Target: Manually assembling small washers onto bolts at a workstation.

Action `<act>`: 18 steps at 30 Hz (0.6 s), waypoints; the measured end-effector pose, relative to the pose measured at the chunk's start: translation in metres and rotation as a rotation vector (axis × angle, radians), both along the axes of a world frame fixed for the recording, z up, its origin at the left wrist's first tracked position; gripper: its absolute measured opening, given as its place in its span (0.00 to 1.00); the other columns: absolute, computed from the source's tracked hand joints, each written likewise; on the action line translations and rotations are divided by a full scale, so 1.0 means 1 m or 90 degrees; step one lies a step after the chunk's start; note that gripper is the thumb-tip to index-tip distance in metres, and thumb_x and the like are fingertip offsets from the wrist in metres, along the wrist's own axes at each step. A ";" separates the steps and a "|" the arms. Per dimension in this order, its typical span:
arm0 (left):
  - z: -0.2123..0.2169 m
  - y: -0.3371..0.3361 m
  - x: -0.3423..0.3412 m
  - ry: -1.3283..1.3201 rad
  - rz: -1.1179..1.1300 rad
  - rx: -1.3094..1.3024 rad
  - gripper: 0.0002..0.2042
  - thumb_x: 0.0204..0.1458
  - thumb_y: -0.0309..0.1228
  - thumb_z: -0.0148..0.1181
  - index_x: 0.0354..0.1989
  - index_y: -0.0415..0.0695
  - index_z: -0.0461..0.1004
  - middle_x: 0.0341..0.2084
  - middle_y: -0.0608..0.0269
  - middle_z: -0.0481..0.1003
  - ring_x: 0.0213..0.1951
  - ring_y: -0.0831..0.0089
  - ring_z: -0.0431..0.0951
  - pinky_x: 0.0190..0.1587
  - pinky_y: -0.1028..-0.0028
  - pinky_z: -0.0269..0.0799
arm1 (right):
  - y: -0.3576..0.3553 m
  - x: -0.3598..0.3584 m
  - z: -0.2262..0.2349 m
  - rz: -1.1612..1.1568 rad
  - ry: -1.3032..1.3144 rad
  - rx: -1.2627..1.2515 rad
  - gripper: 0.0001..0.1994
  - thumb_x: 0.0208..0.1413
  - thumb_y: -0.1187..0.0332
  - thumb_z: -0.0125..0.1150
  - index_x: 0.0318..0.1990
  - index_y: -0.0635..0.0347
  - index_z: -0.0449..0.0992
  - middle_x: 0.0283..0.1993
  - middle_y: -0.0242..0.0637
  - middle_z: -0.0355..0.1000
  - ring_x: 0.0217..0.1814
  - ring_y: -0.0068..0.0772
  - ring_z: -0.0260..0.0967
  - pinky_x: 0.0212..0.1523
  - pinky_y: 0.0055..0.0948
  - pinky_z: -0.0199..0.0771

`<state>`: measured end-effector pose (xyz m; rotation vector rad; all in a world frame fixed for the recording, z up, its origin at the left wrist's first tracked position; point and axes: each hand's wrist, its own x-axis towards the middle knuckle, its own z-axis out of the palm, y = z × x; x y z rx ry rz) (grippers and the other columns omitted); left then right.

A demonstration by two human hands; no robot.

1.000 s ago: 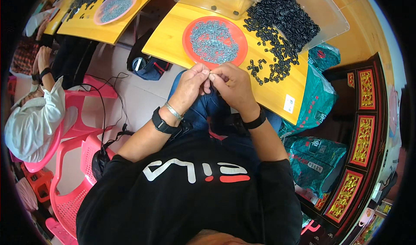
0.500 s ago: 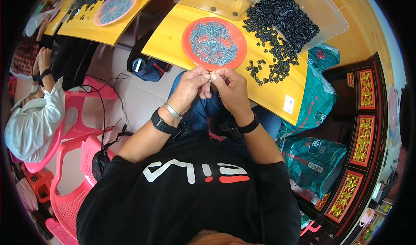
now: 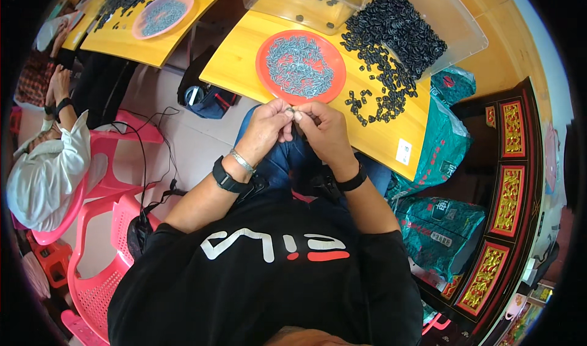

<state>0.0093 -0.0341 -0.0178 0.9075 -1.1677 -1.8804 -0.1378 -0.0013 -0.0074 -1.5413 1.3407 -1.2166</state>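
Observation:
My left hand (image 3: 266, 126) and my right hand (image 3: 323, 129) meet at the near edge of the yellow table, fingertips pinched together. A small dark bit shows between them, too small and covered to name. Right beyond my fingers lies a red plate (image 3: 264, 84) heaped with small slim grey metal pieces (image 3: 301, 64). Small black plastic pieces (image 3: 391, 104) are strewn on the table to the right of the plate. They spill from a tipped clear plastic bin (image 3: 468, 34) holding a large pile of them.
Another clear bin (image 3: 263, 0) with black pieces stands at the back. On the left are a second table (image 3: 131, 46) with a pink bowl (image 3: 188, 6), pink chairs (image 3: 101, 239) and a seated person (image 3: 52, 168). Green sacks (image 3: 437, 230) and a carved dark cabinet (image 3: 507, 199) flank the right.
My fingertips have shifted slightly, and a dark bit now shows between them. Both hands remain together by the plate. The view has tilted a little.

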 end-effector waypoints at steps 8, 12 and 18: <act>0.005 -0.001 0.004 -0.013 0.062 0.022 0.05 0.53 0.27 0.48 0.28 0.42 0.69 0.14 0.71 0.67 0.16 0.83 0.67 0.18 0.85 0.60 | -0.056 -0.048 0.036 -0.027 0.337 -0.075 0.05 0.47 0.72 0.59 0.30 0.64 0.77 0.26 0.38 0.74 0.28 0.28 0.72 0.31 0.26 0.70; 0.006 -0.004 0.005 0.015 0.071 0.041 0.04 0.52 0.27 0.49 0.29 0.42 0.70 0.14 0.72 0.67 0.16 0.83 0.67 0.18 0.85 0.60 | -0.105 -0.072 0.039 -0.051 0.563 -0.076 0.07 0.46 0.69 0.58 0.30 0.61 0.78 0.27 0.41 0.74 0.29 0.36 0.73 0.32 0.31 0.71; 0.006 -0.007 0.009 0.032 0.085 0.048 0.05 0.52 0.28 0.47 0.27 0.44 0.69 0.14 0.70 0.68 0.16 0.81 0.70 0.19 0.84 0.62 | -0.143 -0.062 0.022 0.016 0.727 0.073 0.04 0.41 0.67 0.60 0.25 0.55 0.76 0.26 0.42 0.73 0.30 0.43 0.71 0.33 0.36 0.70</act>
